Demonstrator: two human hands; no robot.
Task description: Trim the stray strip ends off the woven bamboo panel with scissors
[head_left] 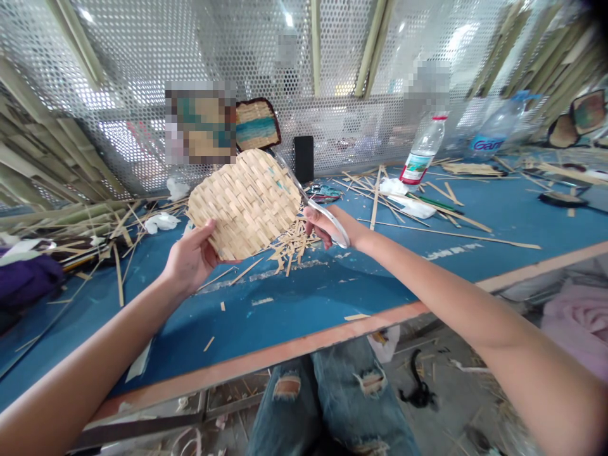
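As left hand [191, 254] grips woven panel [244, 206], hand partly hidden behind.

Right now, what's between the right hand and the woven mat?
Scissors, held in the right hand and reaching the edge of the woven mat; the head view shows this.

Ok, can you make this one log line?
left hand: holds woven piece | right hand: holds scissors at its edge | blue table: loose strips
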